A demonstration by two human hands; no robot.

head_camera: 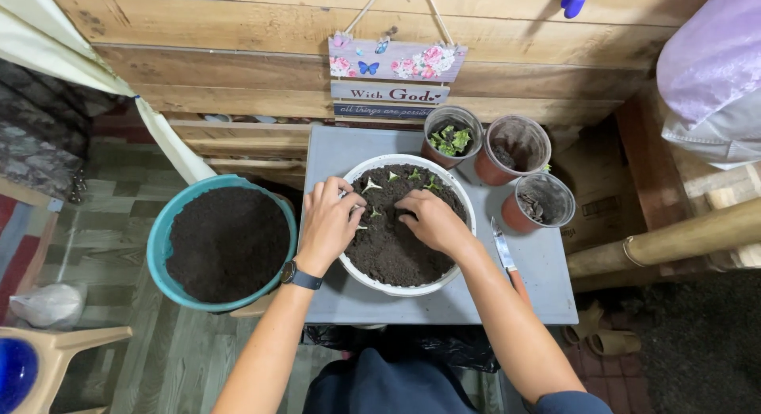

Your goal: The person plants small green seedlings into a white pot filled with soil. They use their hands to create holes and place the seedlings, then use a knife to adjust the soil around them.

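We rest our left hand [331, 220] and right hand [428, 220], fingers curled into the dark soil, gripping nothing we can discern, inside the round white plastic bowl [468, 216] on the grey table [547, 287], seemingly firming soil around small green seedlings [414, 175].

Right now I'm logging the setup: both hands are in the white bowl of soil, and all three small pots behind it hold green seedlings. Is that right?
Not quite. Both hands, left hand and right hand, are in the white bowl, but the head view shows green seedlings only in the left pot; the other two pots show none.
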